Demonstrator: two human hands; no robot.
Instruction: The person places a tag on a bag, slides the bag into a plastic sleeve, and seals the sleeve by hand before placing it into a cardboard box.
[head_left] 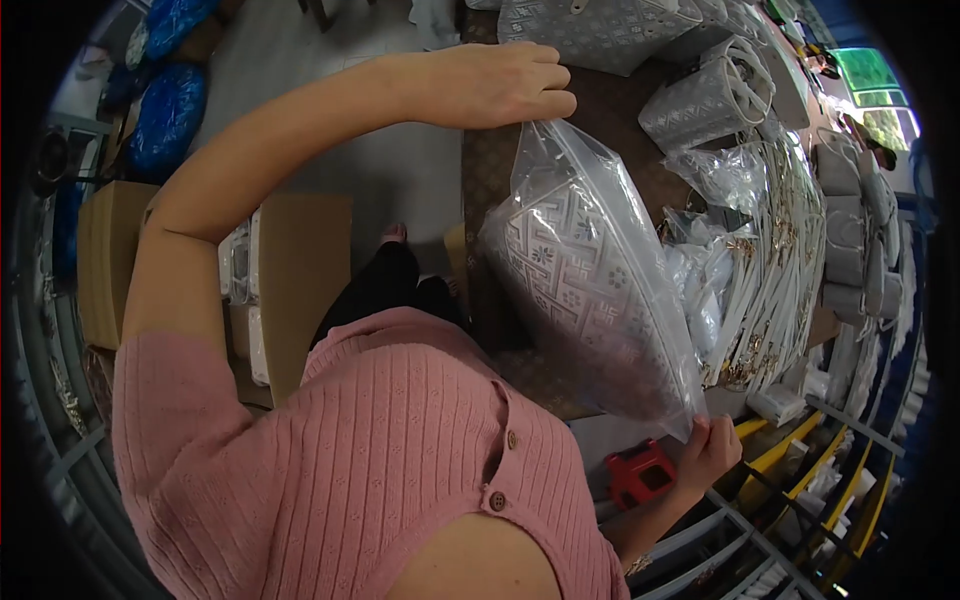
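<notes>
A clear plastic bag (668,290) with a patterned grey handbag (565,255) inside is stretched between my two hands. My left hand (515,85) is closed on one upper corner of the plastic, its fingers curled over the edge. At the opposite corner, low on the right, my right hand (708,448) pinches the plastic between thumb and fingers. The plastic's edge runs straight and taut from hand to hand. Glare on the plastic hides part of the handbag.
Beside the bag, many pale straps with gold clasps (765,265) lie on the brown table (600,125). More grey handbags (705,95) stand behind. A cardboard box (300,290) is at my left, a red plastic item (640,473) near my right arm, and shelving (800,480) on the right.
</notes>
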